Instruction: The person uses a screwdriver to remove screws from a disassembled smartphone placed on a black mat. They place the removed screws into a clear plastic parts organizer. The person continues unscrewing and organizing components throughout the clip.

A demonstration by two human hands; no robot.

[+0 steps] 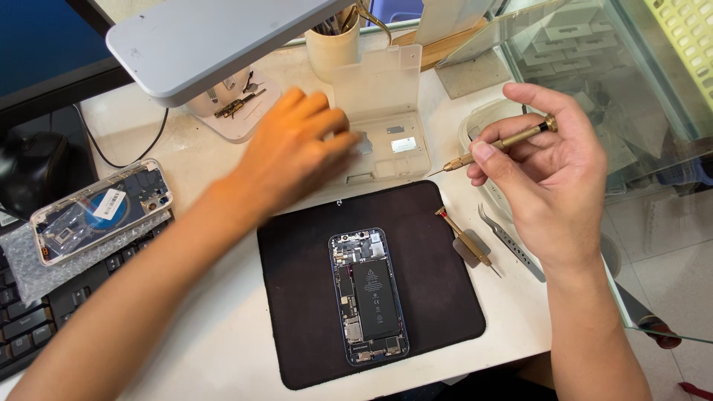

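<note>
my right hand [553, 174] pinches a slim brass precision screwdriver [499, 145] between thumb and fingers, its shaft lying almost level, the tip pointing left and slightly down, toward the clear plastic parts tray [386, 126]. my left hand [293, 148] reaches away from me over the near left part of that tray; it is blurred, the fingers look loosely spread and flat, and i cannot tell whether they pinch anything small beneath them.

the opened phone with its black battery and exposed boards [368, 295] lies on a black rectangular work mat [438, 297], its long axis running toward and away from me. it sits below and between both hands, well apart from the screwdriver tip and a little nearer to my right hand. a second brass screwdriver with a red collar [466, 239] and a pair of steel tweezers [512, 243] rest at the mat's right edge, just under my right hand.

the white surface [223, 334] also carries a detached phone back shell [100, 212] on bubble wrap over a black keyboard [30, 327], a cream cup of tools [332, 50], and a grey lamp head [200, 41] overhanging the far side. a glass panel [639, 111] stands to the right.
</note>
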